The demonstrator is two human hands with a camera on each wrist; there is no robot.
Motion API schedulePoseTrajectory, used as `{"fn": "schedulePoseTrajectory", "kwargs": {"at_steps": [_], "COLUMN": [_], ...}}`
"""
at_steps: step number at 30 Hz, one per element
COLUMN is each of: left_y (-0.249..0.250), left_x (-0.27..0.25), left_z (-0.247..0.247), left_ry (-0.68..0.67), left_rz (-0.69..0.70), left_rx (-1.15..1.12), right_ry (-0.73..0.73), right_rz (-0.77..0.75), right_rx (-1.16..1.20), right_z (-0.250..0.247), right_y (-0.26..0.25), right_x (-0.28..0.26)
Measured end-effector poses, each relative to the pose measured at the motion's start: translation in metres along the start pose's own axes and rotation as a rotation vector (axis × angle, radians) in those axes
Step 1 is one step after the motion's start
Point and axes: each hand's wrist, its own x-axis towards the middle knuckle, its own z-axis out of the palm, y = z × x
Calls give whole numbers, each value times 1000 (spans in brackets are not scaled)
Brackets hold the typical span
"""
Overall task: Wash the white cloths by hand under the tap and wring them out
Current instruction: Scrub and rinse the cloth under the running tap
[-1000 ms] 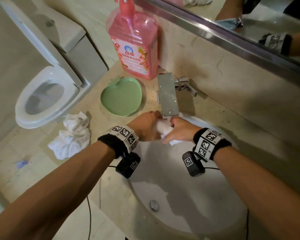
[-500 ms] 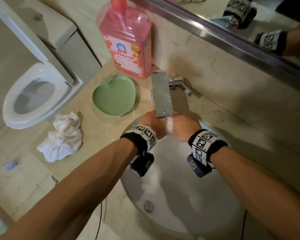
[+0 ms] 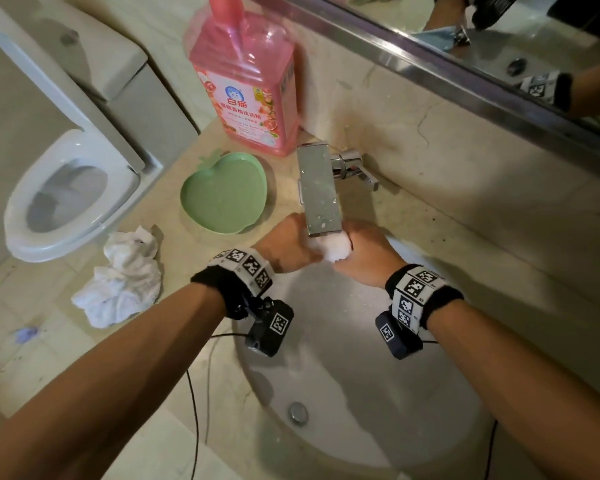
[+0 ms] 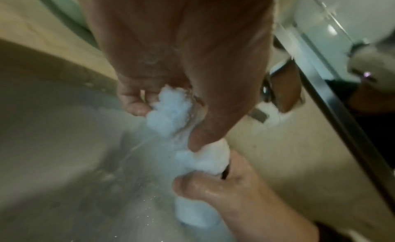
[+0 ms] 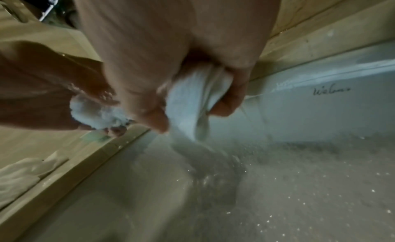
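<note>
Far left we see a toilet beside the surface. A second white cloth lies crumpled on it, well apart from both hands. Next, a green apple-shaped dish, and behind it a pink soap bottle against the wall. At centre the chrome tap reaches over the sink. Just under its spout we hold the wet white cloth between both hands. Left hand: fingers curled round one bunched end. Right hand: fingers and thumb clamp the other end; a loose tail hangs below them. Water streams off the cloth into the bowl.
</note>
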Motion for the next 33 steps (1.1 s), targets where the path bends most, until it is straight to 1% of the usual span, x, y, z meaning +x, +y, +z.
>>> {"fn": "schedulePoseTrajectory", "kwargs": {"at_steps": [1,3,5,6,8,10,12,15,17,18,21,23,25,27,28,30,33], "left_y": [-3,-13,-20,-25,-31,-36,-40,-39,-39,-40,-42,-45,-45,-41,-38,-30,-23], "left_x": [-3,-8,-16,-20,-29,-36,-40,-43,-45,-46,-46,-44,-42,-42,-42,-39,-30], "left_z": [-5,-14,-21,-22,-27,-28,-27,-25,-25,-24,-21,-20,-18,-15,-13,-9,-6], "left_ry": [9,73,120,122,99,71,78,150,204,219,260,266,223,130,78,16,28], "left_rz": [49,103,154,192,261,259,210,110,79,79,99,103,136,186,217,244,176], "left_rx": [-37,-90,-100,-93,-93,-125,-171,-225,-224,-215,-90,-29,-39,-101,-88,48,253], "right_ry": [-61,-176,-219,-211,-151,-88,-95,-145,-113,-87,15,79,43,-16,-26,-18,56], "right_rz": [38,152,219,216,186,181,156,88,90,92,118,130,126,118,110,63,49], "right_rx": [127,365,499,523,522,511,484,289,233,247,325,369,393,415,401,348,368], "right_z": [1,2,2,0,0,3,8,11,13,15,18,15,10,6,4,-2,-10], "right_y": [-3,-11,-22,-27,-34,-40,-49,-59,-63,-62,-57,-52,-47,-44,-43,-38,-29], "right_x": [-3,-7,-5,-4,-2,-1,-1,-2,-4,-5,-7,-8,-8,-10,-11,-15,-20]}}
